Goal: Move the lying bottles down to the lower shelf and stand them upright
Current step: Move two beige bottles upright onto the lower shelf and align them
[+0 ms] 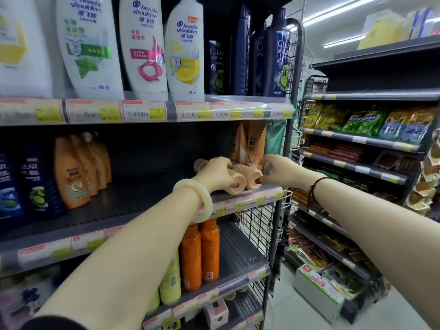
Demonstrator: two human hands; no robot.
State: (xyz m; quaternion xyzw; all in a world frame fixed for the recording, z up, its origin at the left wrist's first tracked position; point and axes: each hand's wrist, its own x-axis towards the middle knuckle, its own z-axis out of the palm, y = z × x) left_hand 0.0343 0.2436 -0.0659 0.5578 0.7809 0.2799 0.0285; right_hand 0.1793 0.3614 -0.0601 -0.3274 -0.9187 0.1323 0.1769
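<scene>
Beige plastic lying bottles [252, 178] get grabbed: left hand [214, 173] wraps one, right hand [277, 170] pinches another, under white "head & shoulders" bottles [142, 46].

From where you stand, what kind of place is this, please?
Most likely a shop aisle, such as a small supermarket. Shampoo bottles stand in rows on shelves, price labels run along the shelf edges, and snack packets fill a second rack. Both hands, left hand and right hand, reach for lying bottles.

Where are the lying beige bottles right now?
The lying bottles rest at the right end of the middle shelf, in front of upright orange bottles, with the left hand and right hand on them.
</scene>
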